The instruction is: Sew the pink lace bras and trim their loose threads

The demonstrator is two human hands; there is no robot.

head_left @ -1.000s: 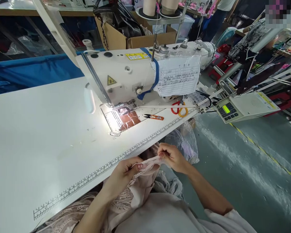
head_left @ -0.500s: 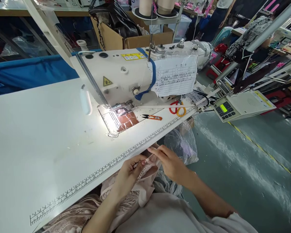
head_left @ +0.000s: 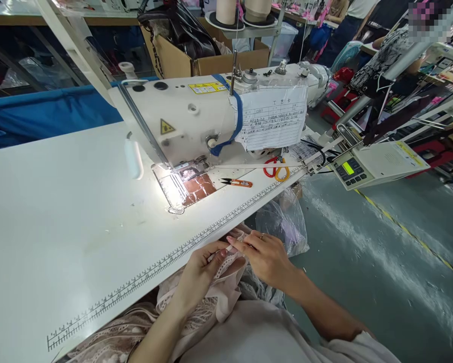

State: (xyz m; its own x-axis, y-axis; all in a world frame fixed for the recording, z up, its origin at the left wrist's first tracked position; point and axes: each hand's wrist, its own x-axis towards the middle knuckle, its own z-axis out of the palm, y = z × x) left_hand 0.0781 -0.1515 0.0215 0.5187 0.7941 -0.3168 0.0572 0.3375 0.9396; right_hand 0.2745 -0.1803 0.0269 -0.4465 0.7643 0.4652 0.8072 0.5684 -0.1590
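A pale pink lace garment (head_left: 205, 313) lies bunched over my lap, below the table's front edge. My left hand (head_left: 203, 267) pinches the garment's narrow edge between thumb and fingers. Close beside it, my right hand (head_left: 266, 254) is closed on the same edge, its fingertips almost meeting the left ones. The fingers partly hide the spot they grip. Beyond the hands, on the white table (head_left: 60, 217), stands a sewing machine (head_left: 181, 111) with its lamp lit over the needle area.
Orange thread snips (head_left: 237, 182) and scissors with red and yellow handles (head_left: 282, 172) lie by the machine. A printed ruler (head_left: 166, 263) runs along the front edge. At right are a control box (head_left: 377, 164) and a plastic bag (head_left: 282, 224). Another person (head_left: 385, 60) sits further back.
My right hand has shifted slightly toward the left one and turned, its fingers curling more over the garment's edge. The left hand has stayed nearly still.
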